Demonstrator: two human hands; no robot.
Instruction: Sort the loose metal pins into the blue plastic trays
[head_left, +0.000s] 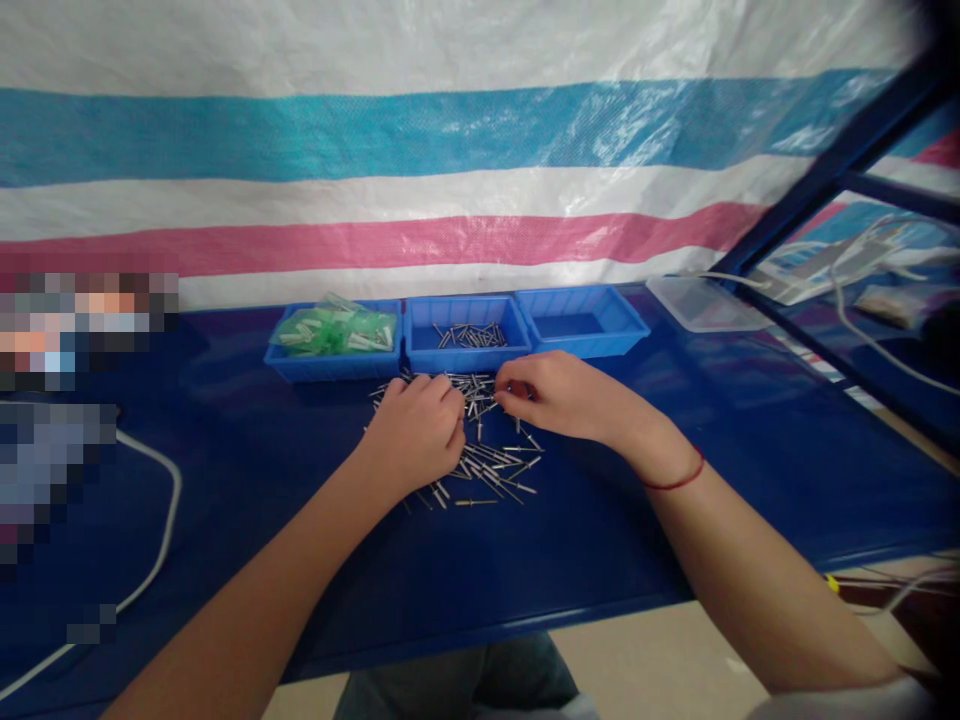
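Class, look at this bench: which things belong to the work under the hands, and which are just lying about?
In hand: left hand and right hand, both on the pile of metal pins; middle blue tray holding more pins.
Lying about: green bag in the left blue tray; right blue tray; clear plastic container; white cable.

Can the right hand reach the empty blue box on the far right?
Probably yes. The right hand rests just in front of the empty blue box, and nothing stands between them.
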